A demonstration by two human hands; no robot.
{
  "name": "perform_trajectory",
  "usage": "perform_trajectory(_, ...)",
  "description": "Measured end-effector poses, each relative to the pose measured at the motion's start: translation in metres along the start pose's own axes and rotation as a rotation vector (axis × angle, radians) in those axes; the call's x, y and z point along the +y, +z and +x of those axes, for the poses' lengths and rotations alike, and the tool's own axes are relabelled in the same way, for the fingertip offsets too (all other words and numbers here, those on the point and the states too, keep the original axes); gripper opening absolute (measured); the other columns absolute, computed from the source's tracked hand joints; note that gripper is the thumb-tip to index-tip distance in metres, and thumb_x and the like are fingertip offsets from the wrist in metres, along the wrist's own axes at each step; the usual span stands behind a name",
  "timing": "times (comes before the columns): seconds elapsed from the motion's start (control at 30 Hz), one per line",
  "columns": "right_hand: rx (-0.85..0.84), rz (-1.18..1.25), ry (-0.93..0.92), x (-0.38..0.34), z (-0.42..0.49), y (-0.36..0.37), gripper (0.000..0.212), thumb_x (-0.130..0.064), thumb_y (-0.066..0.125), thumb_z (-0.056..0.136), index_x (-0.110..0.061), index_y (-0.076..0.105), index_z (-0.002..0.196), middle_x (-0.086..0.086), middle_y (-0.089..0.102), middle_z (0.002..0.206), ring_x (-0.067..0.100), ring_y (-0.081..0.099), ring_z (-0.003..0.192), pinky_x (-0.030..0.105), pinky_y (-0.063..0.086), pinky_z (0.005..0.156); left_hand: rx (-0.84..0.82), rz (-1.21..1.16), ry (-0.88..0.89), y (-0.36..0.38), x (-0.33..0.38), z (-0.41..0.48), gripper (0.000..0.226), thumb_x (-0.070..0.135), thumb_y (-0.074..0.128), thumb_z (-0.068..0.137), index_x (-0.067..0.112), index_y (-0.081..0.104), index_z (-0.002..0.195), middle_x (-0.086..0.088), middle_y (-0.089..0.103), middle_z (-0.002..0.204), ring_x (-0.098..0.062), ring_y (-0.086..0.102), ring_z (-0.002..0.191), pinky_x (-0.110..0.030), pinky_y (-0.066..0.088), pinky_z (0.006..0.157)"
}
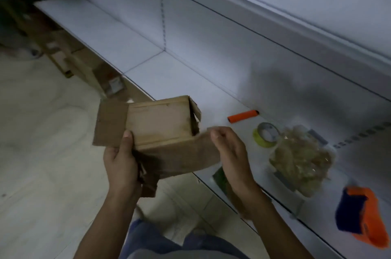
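Note:
A small brown cardboard box (157,126) with its flaps folded outward is held in the air above the front edge of a white shelf (179,81). My left hand (122,161) grips the box's near left side, thumb lying on top of it. My right hand (229,150) holds the right flap, thumb on top and fingers curled under. The inside of the box is hidden.
On the shelf to the right lie an orange cylinder (243,116), a yellow-green roll of tape (267,135), a clear bag of pale straw-like filler (301,158) and an orange and blue tape dispenser (362,216). Cardboard boxes (69,55) stand on the floor at left.

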State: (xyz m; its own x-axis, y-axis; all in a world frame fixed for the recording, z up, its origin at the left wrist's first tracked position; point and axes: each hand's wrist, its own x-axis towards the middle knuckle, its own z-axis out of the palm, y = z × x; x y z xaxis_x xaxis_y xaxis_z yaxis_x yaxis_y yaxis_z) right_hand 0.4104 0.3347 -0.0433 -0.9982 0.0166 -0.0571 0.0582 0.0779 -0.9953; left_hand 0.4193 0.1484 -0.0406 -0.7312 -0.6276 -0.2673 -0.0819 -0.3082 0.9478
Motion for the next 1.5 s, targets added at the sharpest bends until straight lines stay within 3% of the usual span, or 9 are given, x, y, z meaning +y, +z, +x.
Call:
perform_trajectory(0.13,-0.288,-0.185,0.148,-0.022,0.023,0.049,0.095,-0.087,0.032,0.072,0.001,0.065,0.082,0.011,0.063,0.071,0.012,0.057,0.067,0.020,0.044,0.065,0.018,-0.147,-0.064,-0.045,0.017,0.042,0.012,0.022,0.052,0.097,0.026,0.062,0.103,0.010,0.068,0.097,-0.013,0.061,0.097,-0.031,0.048,0.084)
perform_trajectory(0.3,-0.602,0.017,0.542,-0.043,0.059,0.132,0.050,-0.065,0.054,0.077,-0.028,0.061,0.109,-0.009,0.071,0.102,-0.002,0.067,0.086,0.015,0.053,0.076,-0.107,-0.114,0.039,-0.098,0.040,0.086,0.041,0.046,0.065,0.077,0.024,0.062,0.112,0.007,0.069,0.106,-0.012,0.062,0.101,-0.036,0.049,0.090)
perform_trajectory(0.43,-0.566,0.061,0.347,-0.046,0.072,0.189,0.045,-0.040,0.074,0.068,-0.013,0.064,0.103,-0.002,0.073,0.093,0.013,0.070,0.086,0.024,0.054,0.072,-0.048,-0.120,0.116,-0.133,0.060,0.127,0.083,0.065,0.071,0.067,0.006,0.056,0.123,-0.003,0.065,0.107,-0.018,0.060,0.099,-0.034,0.050,0.084)
perform_trajectory(0.6,-0.305,-0.061,0.075,-0.052,0.090,0.263,0.023,-0.009,0.077,0.076,-0.020,0.062,0.090,-0.005,0.069,0.083,0.001,0.066,0.073,0.018,0.053,0.060,0.043,0.100,0.218,-0.170,0.079,0.172,0.034,0.028,0.055,0.096,0.006,0.051,0.071,0.002,0.050,0.048,-0.015,0.045,0.037,-0.023,0.036,0.039)
perform_trajectory(0.73,-0.269,-0.141,-0.027,-0.058,0.108,0.307,0.016,-0.018,0.070,0.084,-0.023,0.055,0.084,-0.008,0.062,0.080,-0.007,0.059,0.064,0.010,0.045,0.052,-0.154,0.202,0.214,-0.196,0.097,0.196,0.027,0.035,0.076,0.076,0.011,0.064,0.075,-0.017,0.057,0.051,-0.039,0.045,0.035,-0.026,0.036,0.036)
perform_trajectory(0.9,-0.480,-0.167,-0.081,-0.065,0.135,0.335,0.036,-0.060,0.065,0.076,-0.028,0.059,0.091,-0.018,0.068,0.075,-0.004,0.062,0.065,0.013,0.046,0.054,-0.006,-0.375,-0.131,-0.225,0.106,0.245,0.014,0.020,0.068,0.072,0.015,0.071,0.085,-0.001,0.071,0.086,-0.018,0.067,0.085,-0.036,0.054,0.074)
perform_trajectory(1.07,-0.450,-0.470,-0.248,-0.053,0.164,0.339,0.020,-0.039,0.075,0.077,-0.024,0.064,0.083,-0.012,0.067,0.074,0.004,0.062,0.072,0.022,0.052,0.063,-0.016,-0.731,-0.210,-0.248,0.110,0.276,0.023,0.024,0.077,0.068,0.019,0.076,0.091,-0.003,0.071,0.102,-0.020,0.069,0.093,-0.043,0.055,0.085)
perform_trajectory(1.27,-0.420,0.168,0.383,-0.057,0.207,0.373,0.036,-0.042,0.040,0.095,-0.013,0.060,0.086,-0.002,0.069,0.071,0.015,0.064,0.073,0.026,0.051,0.063,-0.016,-0.647,-0.224,-0.225,0.120,0.331,0.031,0.030,0.052,0.091,0.024,0.079,0.077,0.000,0.072,0.088,-0.019,0.069,0.084,-0.041,0.052,0.084)
perform_trajectory(1.5,-0.751,-0.132,0.400,-0.081,0.291,0.371,0.079,-0.066,0.061,0.064,-0.008,0.059,0.118,0.011,0.070,0.102,0.019,0.071,0.081,0.027,0.058,0.065,-0.191,-0.588,-0.190,-0.196,0.143,0.396,0.007,0.021,0.074,0.071,0.019,0.068,0.075,-0.002,0.066,0.068,-0.016,0.066,0.059,-0.032,0.056,0.052)
